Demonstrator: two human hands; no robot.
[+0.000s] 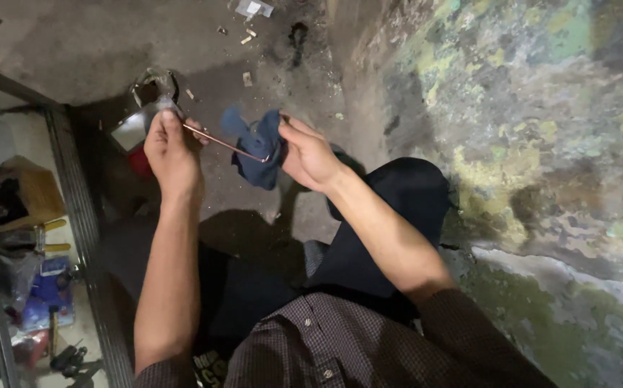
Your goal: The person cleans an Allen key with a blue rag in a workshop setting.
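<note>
Left hand: the left hand (171,151) is raised over the floor, fingers curled and closed around one end of a thin, copper-coloured metal rod (226,145); a bent piece of grey sheet metal (137,123) sits just behind the same fingers, and whether the hand also grips it cannot be told.
Right hand: the right hand (310,154) is closed, pinching a crumpled dark blue cloth (257,147) against the far end of the rod.
Rod: it spans the gap between the two hands, tilted slightly downward toward the right hand, its tip buried in the cloth.
Floor: a bare grey concrete floor (96,43), stained dark in patches, with small scraps of pale litter (252,10) scattered near the top edge.
Wall: a rough plaster wall (541,108) on the right, peeling, mottled green, yellow and grey.
Left side: a dark metal frame (81,215) borders a glass-fronted case holding tools with yellow handles (53,236) and assorted clutter.
Person: seated, dark trousers (397,208), checked sleeves rolled to the elbow.
</note>
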